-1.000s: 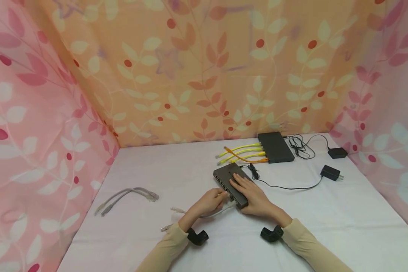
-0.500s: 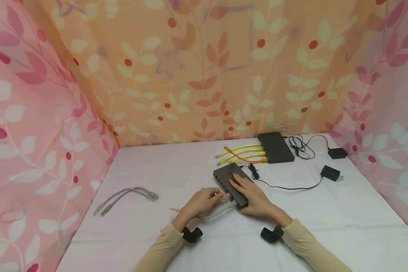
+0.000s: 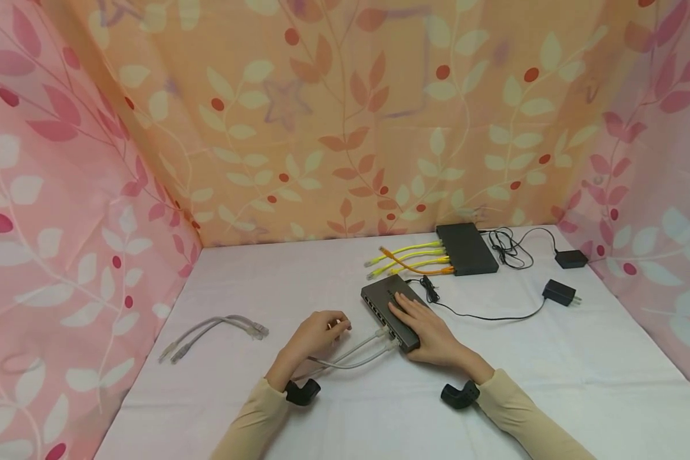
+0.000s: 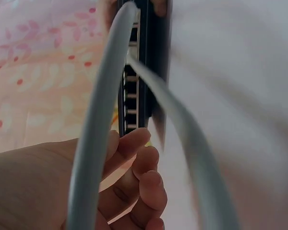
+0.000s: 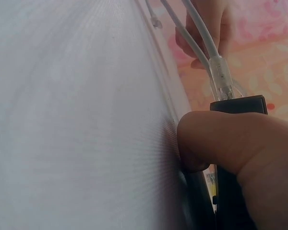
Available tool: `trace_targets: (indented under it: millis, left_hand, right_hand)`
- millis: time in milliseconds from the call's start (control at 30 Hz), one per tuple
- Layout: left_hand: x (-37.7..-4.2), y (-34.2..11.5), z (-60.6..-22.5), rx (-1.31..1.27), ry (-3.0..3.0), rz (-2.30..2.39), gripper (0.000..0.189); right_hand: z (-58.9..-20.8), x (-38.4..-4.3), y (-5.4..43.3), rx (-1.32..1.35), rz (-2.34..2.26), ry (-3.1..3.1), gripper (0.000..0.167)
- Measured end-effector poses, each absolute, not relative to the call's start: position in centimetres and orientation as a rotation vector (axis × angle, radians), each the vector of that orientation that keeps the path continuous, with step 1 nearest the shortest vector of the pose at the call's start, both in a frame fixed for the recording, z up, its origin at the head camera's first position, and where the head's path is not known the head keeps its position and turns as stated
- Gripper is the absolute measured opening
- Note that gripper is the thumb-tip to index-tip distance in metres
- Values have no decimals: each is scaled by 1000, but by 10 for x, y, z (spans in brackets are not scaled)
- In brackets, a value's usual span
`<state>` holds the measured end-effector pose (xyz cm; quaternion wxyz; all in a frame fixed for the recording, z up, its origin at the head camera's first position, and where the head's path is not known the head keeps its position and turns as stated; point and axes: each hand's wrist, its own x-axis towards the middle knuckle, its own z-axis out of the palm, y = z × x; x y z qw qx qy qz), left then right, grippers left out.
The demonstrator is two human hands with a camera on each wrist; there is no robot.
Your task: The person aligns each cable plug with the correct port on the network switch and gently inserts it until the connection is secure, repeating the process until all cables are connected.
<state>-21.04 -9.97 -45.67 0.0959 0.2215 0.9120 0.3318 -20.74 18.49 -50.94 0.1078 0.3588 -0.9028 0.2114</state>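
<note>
A dark network switch (image 3: 383, 295) lies at the table's middle. My right hand (image 3: 432, 333) holds it, fingers spread across its top; in the right wrist view the thumb (image 5: 216, 136) bends round its edge. Two grey Ethernet cables (image 3: 353, 365) run from neighbouring ports on its left-facing side. Their other ends are hidden behind my left arm in the head view. My left hand (image 3: 316, 333) hovers left of the switch, fingers loosely curled and holding nothing. In the left wrist view the cables cross in front of that hand (image 4: 134, 187), and several vacant ports (image 4: 131, 103) show.
Two more grey Ethernet cables (image 3: 218, 327) lie at the left. Behind the switch stands a black box (image 3: 467, 249) with yellow cables (image 3: 408, 254) and an orange cable (image 3: 416, 268). Power adapters (image 3: 559, 292) lie at the right. Patterned curtains (image 3: 345, 128) enclose the table.
My left hand has let go of the grey Ethernet cable's plug at the switch and drawn back to the left. The plug stays in the port. My right hand has kept its place.
</note>
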Motion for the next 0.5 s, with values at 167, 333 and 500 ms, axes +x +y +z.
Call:
trace_targets:
  millis: [167, 333, 500]
  left_hand:
    - [-212, -116, -456, 596, 2734, 1002, 19]
    - [-212, -134, -455, 492, 2771, 1031, 17]
    - [-213, -157, -456, 397, 2831, 1051, 16]
  right_hand:
    - [-511, -208, 186, 1056, 628, -2647, 100]
    - [-513, -208, 186, 1047, 615, -2659, 101]
    - [-512, -207, 185, 1044, 615, -2681, 101]
